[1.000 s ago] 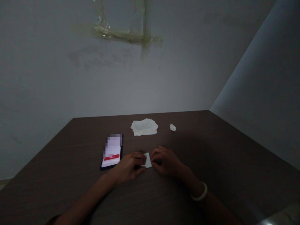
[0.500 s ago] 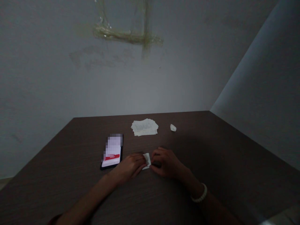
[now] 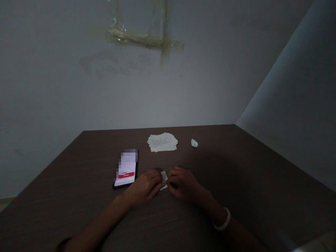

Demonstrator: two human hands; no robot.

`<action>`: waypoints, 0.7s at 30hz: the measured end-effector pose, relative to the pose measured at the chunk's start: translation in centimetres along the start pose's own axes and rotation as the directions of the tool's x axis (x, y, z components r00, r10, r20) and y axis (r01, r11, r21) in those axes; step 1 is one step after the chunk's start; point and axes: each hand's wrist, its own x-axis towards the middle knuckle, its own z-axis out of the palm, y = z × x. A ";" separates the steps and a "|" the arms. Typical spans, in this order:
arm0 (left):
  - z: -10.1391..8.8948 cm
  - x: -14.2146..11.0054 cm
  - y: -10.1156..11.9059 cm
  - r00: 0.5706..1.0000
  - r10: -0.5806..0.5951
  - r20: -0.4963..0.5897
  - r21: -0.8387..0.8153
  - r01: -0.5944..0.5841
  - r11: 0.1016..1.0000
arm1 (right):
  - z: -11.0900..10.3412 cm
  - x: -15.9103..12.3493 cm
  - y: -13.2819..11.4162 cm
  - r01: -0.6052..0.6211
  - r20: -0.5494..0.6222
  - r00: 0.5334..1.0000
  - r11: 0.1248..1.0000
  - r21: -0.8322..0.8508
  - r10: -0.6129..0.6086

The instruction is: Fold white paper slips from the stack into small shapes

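Note:
A small piece of white paper [image 3: 164, 176] lies low over the table between my two hands, partly hidden by the fingers. My left hand [image 3: 147, 184] presses on its left side, fingers together and closed on it. From the right, my right hand [image 3: 182, 183] pinches the paper's right edge between thumb and fingers; a white beaded bracelet [image 3: 224, 221] circles that wrist. Beyond the hands rests a loose stack of printed paper slips [image 3: 162, 141]. A small folded paper piece [image 3: 194, 143] sits to the right of the stack.
A phone [image 3: 126, 168] with its screen lit lies left of my left hand. The dark wooden table [image 3: 78, 164] meets a grey wall [image 3: 204, 91] at its far edge. Yellowed tape [image 3: 141, 40] sticks to the wall.
My right hand has shifted slightly left toward the left one, covering more of the small paper. The phone, the stack and the folded piece stay in place.

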 end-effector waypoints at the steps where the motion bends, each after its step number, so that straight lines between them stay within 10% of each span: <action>1: -0.1 -0.1 0.0 0.999 0.009 -0.035 0.012 -0.008 1.000 | 0.1 0.0 0.1 -0.018 -0.010 1.000 1.000 0.009 0.018; 21: 0.3 -0.3 -0.2 0.995 0.092 0.024 0.184 -0.095 0.978 | 0.6 0.1 0.3 -0.196 -0.105 0.973 0.977 0.090 0.205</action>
